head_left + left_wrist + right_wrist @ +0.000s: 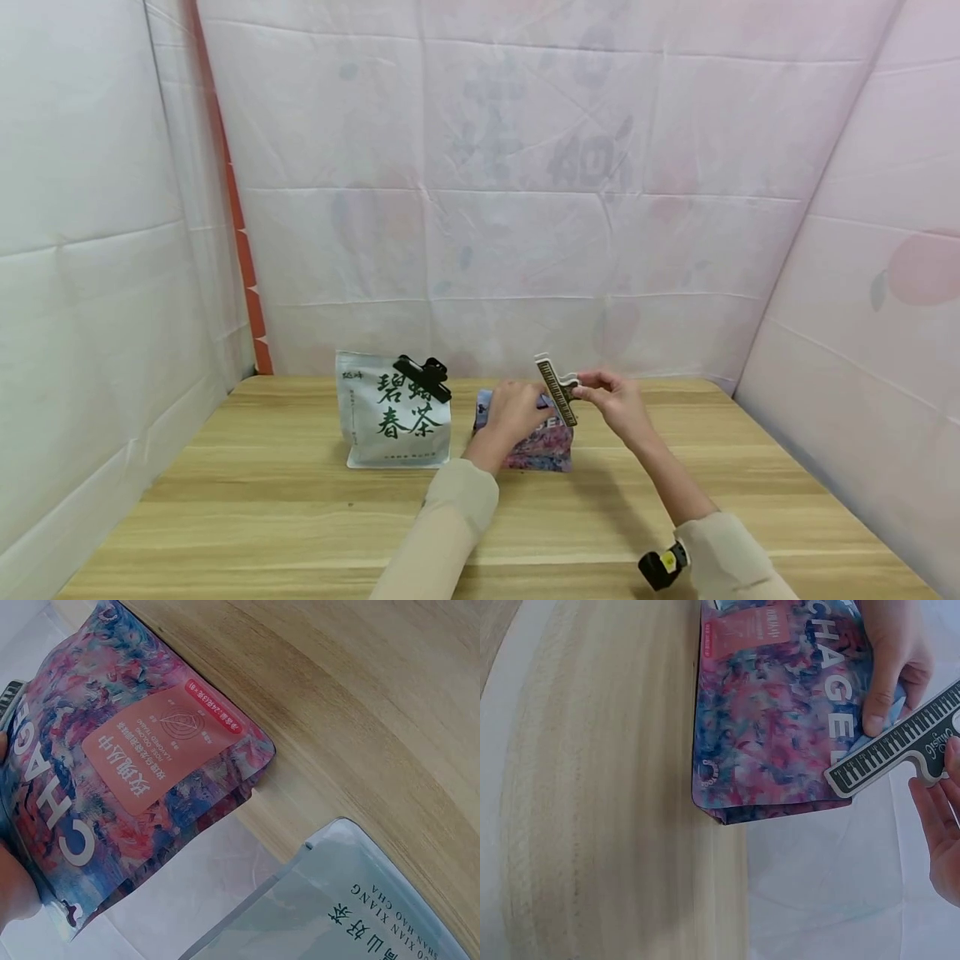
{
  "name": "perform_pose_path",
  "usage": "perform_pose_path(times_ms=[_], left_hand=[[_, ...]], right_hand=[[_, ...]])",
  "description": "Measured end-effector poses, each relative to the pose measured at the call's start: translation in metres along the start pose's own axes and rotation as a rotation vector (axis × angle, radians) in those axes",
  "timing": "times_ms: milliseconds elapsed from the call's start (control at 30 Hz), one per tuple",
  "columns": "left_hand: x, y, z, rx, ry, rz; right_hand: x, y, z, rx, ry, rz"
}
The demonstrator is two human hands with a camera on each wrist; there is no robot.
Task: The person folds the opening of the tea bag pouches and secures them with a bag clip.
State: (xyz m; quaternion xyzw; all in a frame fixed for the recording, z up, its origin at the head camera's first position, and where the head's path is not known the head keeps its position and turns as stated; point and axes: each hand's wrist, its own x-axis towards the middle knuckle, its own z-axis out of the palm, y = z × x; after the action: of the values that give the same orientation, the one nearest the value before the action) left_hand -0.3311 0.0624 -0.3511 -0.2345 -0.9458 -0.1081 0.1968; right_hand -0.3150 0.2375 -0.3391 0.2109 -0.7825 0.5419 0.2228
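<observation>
A pink-and-blue floral tea bag [546, 454] stands on the table, its printed front filling much of the right wrist view. My left hand [513, 412] grips its top edge, thumb on the front face in the right wrist view [892, 667]. My right hand [618, 408] pinches the handle of a large bag clip [889, 742] patterned with piano keys. Slanted, the clip lies across the bag's upper right corner; whether its jaws are on the bag I cannot tell. The left wrist view shows the bag's label [157, 746] and little of the left hand.
Left of the floral bag stands a white tea pouch [397, 437] with green characters. A black clip [425, 377] sits slanted on its upper right corner. The wooden table [262, 500] is bounded by pale cloth walls [525, 250] at the back and sides.
</observation>
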Motion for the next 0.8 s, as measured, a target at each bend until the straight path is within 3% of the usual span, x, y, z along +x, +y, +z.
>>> perform_pose_path(times_ms=[200,400,567,700,800], left_hand=[[-0.001,-0.006,-0.004,-0.058,-0.049,0.092],[-0.005,-0.009,-0.011,-0.053,-0.050,0.117],[-0.006,-0.007,-0.017,0.000,-0.017,0.074],[-0.008,-0.009,-0.023,0.055,0.010,-0.001],[-0.011,-0.013,-0.027,0.044,0.005,-0.073]], right_hand=[[-0.001,0.003,0.002,-0.008,-0.005,0.023],[0.001,0.002,0.003,-0.059,-0.029,0.044],[0.000,-0.013,0.004,-0.091,-0.039,0.037],[-0.003,-0.031,0.006,-0.147,-0.039,0.021],[-0.002,-0.032,0.007,-0.182,-0.048,0.010]])
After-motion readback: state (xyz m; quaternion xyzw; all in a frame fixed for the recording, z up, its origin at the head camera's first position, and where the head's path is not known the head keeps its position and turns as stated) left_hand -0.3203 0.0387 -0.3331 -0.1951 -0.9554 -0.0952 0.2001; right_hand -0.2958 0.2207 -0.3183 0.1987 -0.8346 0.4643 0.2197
